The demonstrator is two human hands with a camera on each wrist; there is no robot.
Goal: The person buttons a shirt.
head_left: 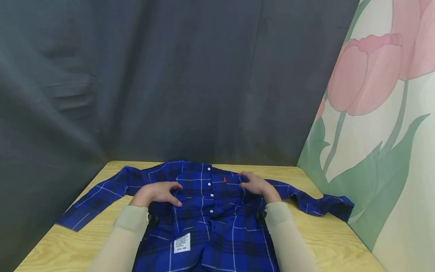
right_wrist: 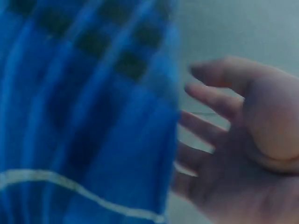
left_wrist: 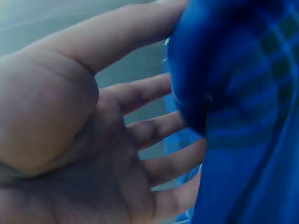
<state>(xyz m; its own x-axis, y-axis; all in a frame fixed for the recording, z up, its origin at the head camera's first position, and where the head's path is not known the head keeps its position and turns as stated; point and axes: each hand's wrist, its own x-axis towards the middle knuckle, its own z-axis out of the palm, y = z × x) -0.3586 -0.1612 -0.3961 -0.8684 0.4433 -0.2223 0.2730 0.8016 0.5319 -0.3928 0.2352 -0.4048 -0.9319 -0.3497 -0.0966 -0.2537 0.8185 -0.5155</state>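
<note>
A blue plaid shirt (head_left: 222,223) with white buttons lies front up, its sleeves spread to both sides. A white printed label (head_left: 182,243) sits low on its front, and a small red tag (head_left: 224,179) marks the chest. My left hand (head_left: 158,193) is at the shirt's left side, thumb apart from the fingers. In the left wrist view its extended fingers reach behind a fold of cloth (left_wrist: 243,140); contact is unclear. Over the opposite side is my right hand (head_left: 255,185). The right wrist view shows its fingers (right_wrist: 205,128) loosely spread beside the blurred cloth (right_wrist: 93,121), pinching nothing.
Beneath the shirt is a light wooden table (head_left: 306,236). A dark grey curtain (head_left: 204,83) hangs along its back and left. On the right stands a wall (head_left: 401,181) painted with pink tulips, close to the end of one sleeve (head_left: 340,206).
</note>
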